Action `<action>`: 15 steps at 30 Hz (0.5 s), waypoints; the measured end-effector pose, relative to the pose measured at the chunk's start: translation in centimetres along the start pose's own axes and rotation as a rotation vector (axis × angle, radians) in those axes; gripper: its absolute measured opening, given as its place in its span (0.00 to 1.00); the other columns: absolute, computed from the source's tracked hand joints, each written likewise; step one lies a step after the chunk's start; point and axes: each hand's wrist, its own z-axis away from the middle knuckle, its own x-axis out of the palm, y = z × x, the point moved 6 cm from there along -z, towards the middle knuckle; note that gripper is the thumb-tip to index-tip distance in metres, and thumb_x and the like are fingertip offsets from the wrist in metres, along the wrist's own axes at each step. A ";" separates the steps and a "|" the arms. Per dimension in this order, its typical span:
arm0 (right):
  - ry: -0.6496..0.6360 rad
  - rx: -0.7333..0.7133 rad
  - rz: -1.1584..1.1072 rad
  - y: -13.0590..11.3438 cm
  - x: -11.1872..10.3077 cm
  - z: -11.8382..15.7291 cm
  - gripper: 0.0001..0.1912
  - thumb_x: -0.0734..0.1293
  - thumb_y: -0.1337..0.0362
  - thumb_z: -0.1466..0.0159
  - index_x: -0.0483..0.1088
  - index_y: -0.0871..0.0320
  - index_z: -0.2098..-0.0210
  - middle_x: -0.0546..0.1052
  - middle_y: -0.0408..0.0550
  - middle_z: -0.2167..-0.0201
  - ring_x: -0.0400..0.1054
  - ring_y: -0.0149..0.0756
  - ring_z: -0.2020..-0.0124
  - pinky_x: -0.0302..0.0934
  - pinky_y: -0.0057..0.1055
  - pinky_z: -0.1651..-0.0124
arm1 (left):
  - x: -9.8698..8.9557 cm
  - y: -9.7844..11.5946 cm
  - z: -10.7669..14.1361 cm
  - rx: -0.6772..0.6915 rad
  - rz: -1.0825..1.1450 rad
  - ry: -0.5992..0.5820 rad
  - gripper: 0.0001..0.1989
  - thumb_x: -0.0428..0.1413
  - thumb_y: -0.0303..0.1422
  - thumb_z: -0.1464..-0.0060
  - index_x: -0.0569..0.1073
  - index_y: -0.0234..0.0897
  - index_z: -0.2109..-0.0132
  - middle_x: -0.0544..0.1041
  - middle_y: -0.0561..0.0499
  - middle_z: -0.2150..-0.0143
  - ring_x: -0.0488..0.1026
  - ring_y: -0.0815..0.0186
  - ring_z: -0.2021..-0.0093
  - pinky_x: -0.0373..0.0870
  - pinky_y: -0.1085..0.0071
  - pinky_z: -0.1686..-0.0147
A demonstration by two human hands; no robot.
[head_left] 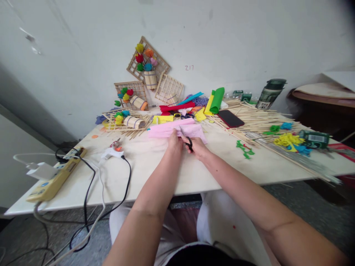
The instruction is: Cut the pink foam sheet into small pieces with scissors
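Note:
A sheet of pink crepe paper (159,132) lies on the table in front of me, creased and partly folded. My left hand (174,139) is closed on its near edge. My right hand (197,147) grips black-handled scissors (189,143), fingers around the loops. The blades point away from me over the pink paper, close to my left fingertips. Whether the blades are apart or together is too small to tell. Just behind the sheet lie yellow paper pieces (163,119) and a red paper roll (177,107).
A hot glue gun (113,152) and a power strip (57,173) with trailing cords are at left. Stick lattices with paper flowers (148,59) lean on the wall. A phone (230,118), many wooden sticks (257,114), green paper scraps (245,149) and a bottle (271,94) are at right.

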 end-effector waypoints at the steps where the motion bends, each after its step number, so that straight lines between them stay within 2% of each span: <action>1: -0.004 0.006 -0.007 0.0 0.0 0.1 0.13 0.70 0.59 0.43 0.69 0.63 0.76 0.64 0.38 0.89 0.54 0.22 0.90 0.47 0.21 0.87 | -0.2 0.2 0.4 0.012 -0.063 0.070 0.10 0.52 0.37 0.42 0.67 0.33 0.61 0.69 0.53 0.75 0.67 0.67 0.78 0.67 0.71 0.73; 6: 0.011 0.048 -0.005 -0.2 0.1 0.3 0.14 0.68 0.58 0.41 0.69 0.64 0.74 0.64 0.38 0.89 0.54 0.22 0.90 0.47 0.21 0.87 | 0.1 0.4 1.5 -0.010 -0.151 0.096 0.12 0.51 0.40 0.41 0.67 0.33 0.64 0.66 0.52 0.77 0.67 0.66 0.79 0.67 0.69 0.74; 15: 0.015 0.026 -0.004 0.2 -0.1 -0.7 0.16 0.70 0.55 0.43 0.70 0.64 0.74 0.64 0.39 0.89 0.54 0.23 0.90 0.47 0.21 0.88 | -0.4 -0.6 0.0 -0.085 -0.123 0.071 0.17 0.54 0.45 0.46 0.67 0.34 0.61 0.65 0.53 0.77 0.66 0.66 0.81 0.64 0.70 0.81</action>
